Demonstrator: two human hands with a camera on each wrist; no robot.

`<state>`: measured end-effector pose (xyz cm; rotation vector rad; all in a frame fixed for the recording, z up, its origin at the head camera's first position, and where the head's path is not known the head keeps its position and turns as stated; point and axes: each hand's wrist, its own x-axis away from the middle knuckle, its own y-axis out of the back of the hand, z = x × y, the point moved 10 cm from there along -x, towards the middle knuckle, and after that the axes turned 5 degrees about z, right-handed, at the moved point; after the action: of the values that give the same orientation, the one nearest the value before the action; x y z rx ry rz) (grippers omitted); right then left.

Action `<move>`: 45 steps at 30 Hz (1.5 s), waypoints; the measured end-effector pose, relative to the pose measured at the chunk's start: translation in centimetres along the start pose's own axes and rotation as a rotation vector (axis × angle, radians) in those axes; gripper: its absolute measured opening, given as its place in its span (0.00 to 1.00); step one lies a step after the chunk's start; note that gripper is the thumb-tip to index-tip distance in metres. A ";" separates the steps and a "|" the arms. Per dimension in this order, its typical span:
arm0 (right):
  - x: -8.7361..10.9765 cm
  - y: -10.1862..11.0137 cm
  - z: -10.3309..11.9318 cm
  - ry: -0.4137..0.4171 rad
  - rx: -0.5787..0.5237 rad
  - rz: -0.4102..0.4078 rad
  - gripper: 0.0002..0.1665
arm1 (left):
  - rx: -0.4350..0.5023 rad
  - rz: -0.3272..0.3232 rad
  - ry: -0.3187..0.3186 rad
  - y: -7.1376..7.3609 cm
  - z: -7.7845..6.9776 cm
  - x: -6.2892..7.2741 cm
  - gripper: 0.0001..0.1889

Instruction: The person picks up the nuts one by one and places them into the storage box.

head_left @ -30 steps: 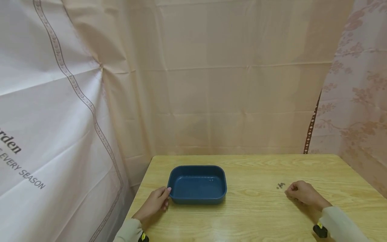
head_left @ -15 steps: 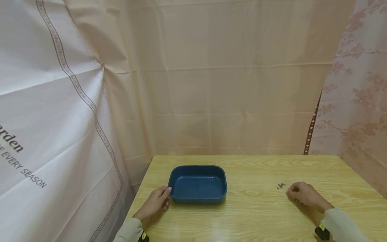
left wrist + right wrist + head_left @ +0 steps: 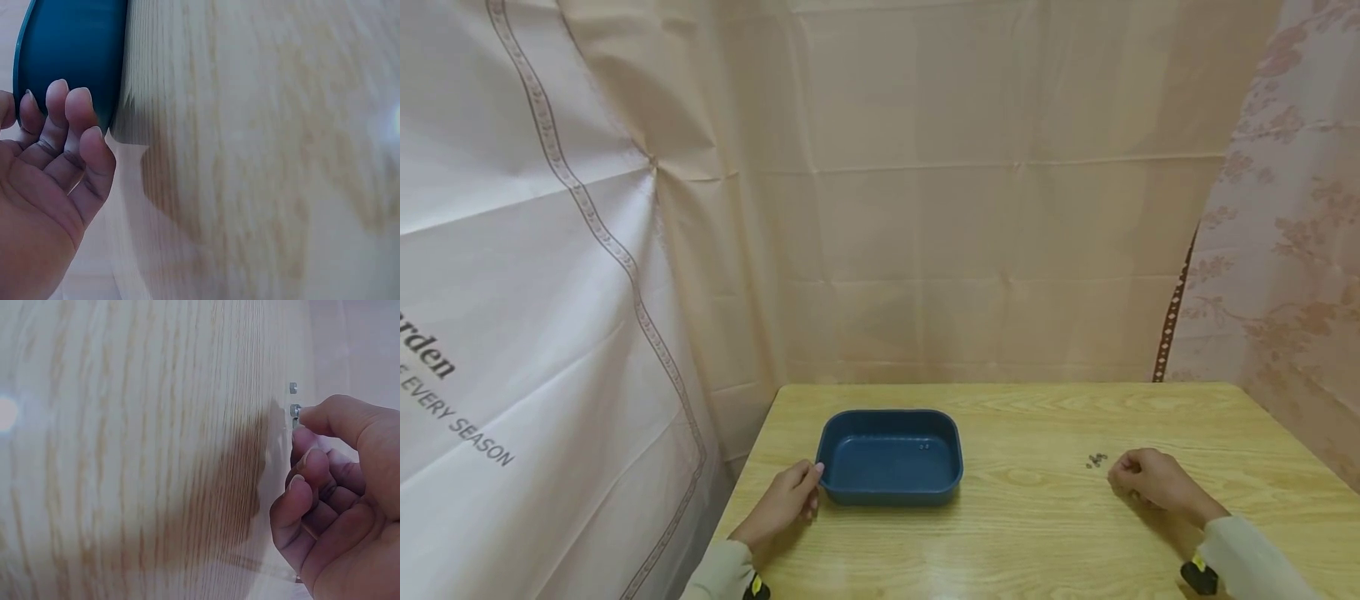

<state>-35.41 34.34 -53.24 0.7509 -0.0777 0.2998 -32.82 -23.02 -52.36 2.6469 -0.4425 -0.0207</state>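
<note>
A deep blue rectangular tray [image 3: 891, 498] rests on the table, with two small rings [image 3: 924, 447] showing on its floor. My left hand [image 3: 784, 500] grips its near left corner, thumb at the rim and fingers against the outer wall, as the left wrist view also shows. Farther right lies a small pile of metal nuts [image 3: 1097, 460]. Just right of the pile is my right hand [image 3: 1157, 481], its fingers curled and thumb and index fingertips close together. In the right wrist view a nut [image 3: 295, 410] shows right at the thumb tip; I cannot tell whether one is pinched.
The wood-grain table [image 3: 1022, 533] carries the tray at left and the nuts at right. A beige curtain [image 3: 970, 250] hangs behind its far edge, a white printed sheet [image 3: 550, 333] at left and a floral sheet [image 3: 1292, 250] at right.
</note>
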 end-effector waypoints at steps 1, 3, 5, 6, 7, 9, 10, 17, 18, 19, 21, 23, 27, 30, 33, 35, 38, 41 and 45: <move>0.0 0.0 0.0 -0.004 -0.005 0.000 0.07 | 0.001 0.001 0.002 0.0 0.0 0.0 0.23; -0.1 0.0 0.0 -0.008 -0.005 -0.001 0.07 | 0.005 0.000 0.003 0.0 0.0 0.1 0.23; -0.1 0.0 0.0 -0.008 -0.002 -0.004 0.07 | 0.000 -0.003 0.000 0.0 -0.1 0.1 0.24; -0.1 0.0 0.0 -0.010 -0.001 -0.007 0.07 | -0.002 -0.005 -0.001 0.0 -0.2 0.2 0.24; -0.1 0.0 0.0 -0.010 -0.002 -0.006 0.07 | -0.006 -0.004 -0.005 0.0 -0.3 0.2 0.24; -0.1 0.0 0.0 0.000 0.004 -0.002 0.08 | -0.014 -0.003 -0.013 0.0 -0.5 0.3 0.24; -0.1 0.0 0.0 -0.002 -0.002 -0.001 0.07 | -0.019 -0.001 -0.016 0.0 -0.6 0.3 0.24; 0.1 -0.1 0.2 0.021 0.002 0.001 0.08 | -0.038 0.001 -0.030 0.0 -0.7 0.3 0.23; 0.1 -0.1 0.2 0.021 0.001 -0.003 0.08 | -0.040 -0.001 -0.032 0.1 -0.7 0.3 0.23; 0.1 -0.1 0.3 0.021 0.000 -0.004 0.08 | -0.041 -0.002 -0.033 0.1 -0.7 0.2 0.23; 0.0 0.0 0.4 0.024 0.003 -0.010 0.08 | -0.041 -0.005 -0.034 0.1 -0.6 0.2 0.23; 0.1 -0.1 0.5 0.024 0.002 -0.013 0.08 | -0.042 -0.007 -0.035 0.1 -0.5 0.2 0.23; 0.1 -0.1 0.7 0.029 -0.004 -0.014 0.10 | -0.042 -0.012 -0.032 0.0 -0.4 0.1 0.24; 0.1 -0.2 0.9 0.028 -0.017 -0.013 0.10 | -0.034 -0.013 -0.025 0.0 -0.4 0.1 0.24; 0.1 -0.4 1.1 0.033 -0.006 -0.019 0.09 | -0.025 -0.012 -0.021 0.0 -0.5 0.2 0.25; 0.1 -0.4 1.3 0.035 0.008 -0.026 0.08 | -0.022 -0.012 -0.020 -0.1 -0.5 0.3 0.25; 0.0 -0.6 1.6 0.041 0.018 -0.032 0.08 | -0.027 -0.013 -0.023 -0.1 -0.6 0.3 0.24; -0.1 -0.8 1.9 0.051 0.005 -0.023 0.07 | -0.031 -0.010 -0.028 -0.1 -0.6 0.3 0.24; -0.1 -1.1 2.7 0.095 -0.006 -0.001 0.09 | -0.027 -0.006 -0.030 -0.1 -0.6 0.3 0.24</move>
<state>-35.13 31.72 -52.01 0.7298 0.0110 0.3340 -32.48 -22.79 -51.87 2.6247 -0.4412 -0.0673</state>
